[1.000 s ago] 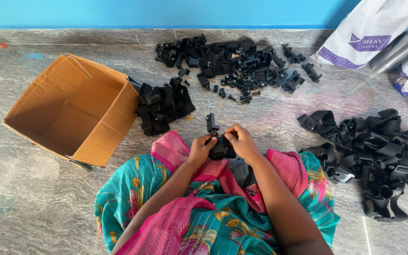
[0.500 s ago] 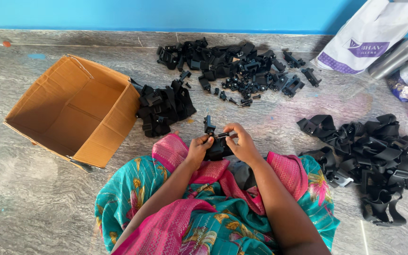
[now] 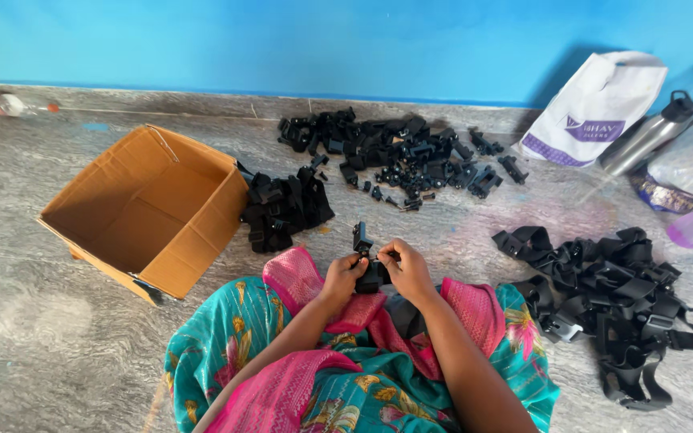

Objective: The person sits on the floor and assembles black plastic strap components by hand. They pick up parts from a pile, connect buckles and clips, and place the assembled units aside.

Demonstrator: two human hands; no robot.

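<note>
Both hands — left hand, right hand — grasp a small black plastic-and-strap buckle piece over the lap, probably mid-assembly — a finished black pile lies beside the empty brown cardboard box, loose straps remaining.

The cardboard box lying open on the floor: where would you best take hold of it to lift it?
Probably by the two opposite side walls of the cardboard box, coming from above with one hand on each. Its open top faces up and it looks empty, so the upper rims are free to grip. The near right wall has bare floor in front for an easy approach.
</note>
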